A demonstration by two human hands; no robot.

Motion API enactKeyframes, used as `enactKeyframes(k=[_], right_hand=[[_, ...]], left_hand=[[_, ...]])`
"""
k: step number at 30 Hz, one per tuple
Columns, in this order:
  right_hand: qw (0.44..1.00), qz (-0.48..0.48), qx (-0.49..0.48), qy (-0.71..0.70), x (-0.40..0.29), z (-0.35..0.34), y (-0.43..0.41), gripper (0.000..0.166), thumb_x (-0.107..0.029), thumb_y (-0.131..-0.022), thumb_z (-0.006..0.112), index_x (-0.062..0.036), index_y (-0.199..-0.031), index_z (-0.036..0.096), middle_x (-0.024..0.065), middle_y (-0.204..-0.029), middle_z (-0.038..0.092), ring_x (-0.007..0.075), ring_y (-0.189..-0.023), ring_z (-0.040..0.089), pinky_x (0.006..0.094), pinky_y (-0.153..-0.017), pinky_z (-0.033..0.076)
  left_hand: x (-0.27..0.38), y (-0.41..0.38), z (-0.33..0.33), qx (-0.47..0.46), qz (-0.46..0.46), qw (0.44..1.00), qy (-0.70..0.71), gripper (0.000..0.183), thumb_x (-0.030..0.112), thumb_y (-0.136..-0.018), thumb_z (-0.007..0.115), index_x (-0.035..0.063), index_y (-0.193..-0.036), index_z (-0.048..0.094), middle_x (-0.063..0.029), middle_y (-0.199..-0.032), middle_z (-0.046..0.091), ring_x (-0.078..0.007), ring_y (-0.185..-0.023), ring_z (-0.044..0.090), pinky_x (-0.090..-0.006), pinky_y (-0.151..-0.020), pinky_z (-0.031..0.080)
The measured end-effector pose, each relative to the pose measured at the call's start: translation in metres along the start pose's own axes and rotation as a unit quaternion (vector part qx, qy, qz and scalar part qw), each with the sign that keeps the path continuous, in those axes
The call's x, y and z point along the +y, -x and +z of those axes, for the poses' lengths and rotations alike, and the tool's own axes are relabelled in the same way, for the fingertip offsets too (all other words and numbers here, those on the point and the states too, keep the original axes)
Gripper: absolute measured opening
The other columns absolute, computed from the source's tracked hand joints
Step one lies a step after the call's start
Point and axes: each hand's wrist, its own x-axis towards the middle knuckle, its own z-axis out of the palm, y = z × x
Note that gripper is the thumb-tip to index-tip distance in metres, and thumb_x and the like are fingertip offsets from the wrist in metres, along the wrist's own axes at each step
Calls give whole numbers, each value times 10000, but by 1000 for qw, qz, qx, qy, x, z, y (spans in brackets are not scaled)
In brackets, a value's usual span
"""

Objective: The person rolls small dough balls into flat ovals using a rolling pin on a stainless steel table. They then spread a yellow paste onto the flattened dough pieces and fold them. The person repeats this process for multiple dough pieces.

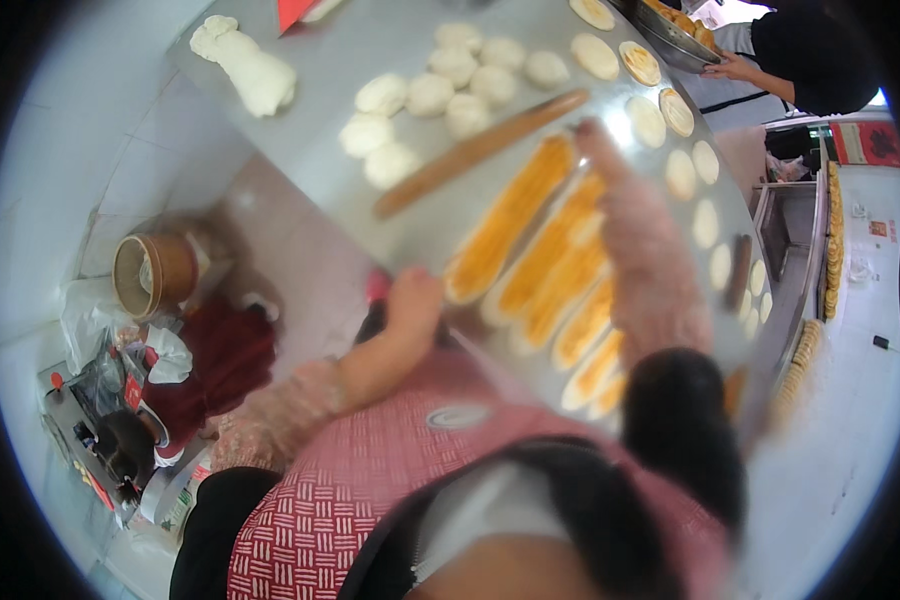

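Note:
Several long flat dough strips (514,217) coated with an orange-yellow filling lie side by side on the metal work table (390,244). Just by the near end of the leftmost strip is my left hand (414,296), at the table edge; blur hides whether its fingers pinch the dough. Across the strips reaches my right arm, and my right hand (594,142) is near their far ends, its fingers blurred. Beyond the strips a wooden rolling pin (480,155) rests at a slant. A cluster of pale dough balls (429,94) sits behind the pin.
A thick dough roll (249,69) lies at the far left corner. Flattened dough rounds (647,121) line the right side, near a second short rod (739,271). At the upper right another person's hand (731,69) holds a metal basin (656,34). A round wooden container (166,271) and a person in maroon (221,360) are at left.

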Motion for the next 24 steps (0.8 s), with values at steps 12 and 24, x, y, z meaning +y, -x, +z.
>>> enactKeyframes(k=[12, 24], right_hand=[[974, -59, -152, -155, -78, -87, 55, 277, -116, -778, 678, -10, -1027, 618, 77, -882, 665, 147, -815, 630, 278, -685, 497], [929, 8, 57, 366, 104, -35, -13, 454, -410, -869, 504, 7, -1027, 589, 160, -1176, 519, 362, -1069, 497, 514, -782, 473]], left_hand=[[53, 12, 29, -102, 53, 952, 285, 130, 176, -906, 547, 63, -966, 526, -75, -961, 582, -162, -859, 580, -316, -775, 495], [-21, 17, -115, 97, 76, 949, 290, 178, 159, -919, 534, 39, -1039, 480, -108, -1033, 572, -238, -938, 587, -401, -771, 524]])
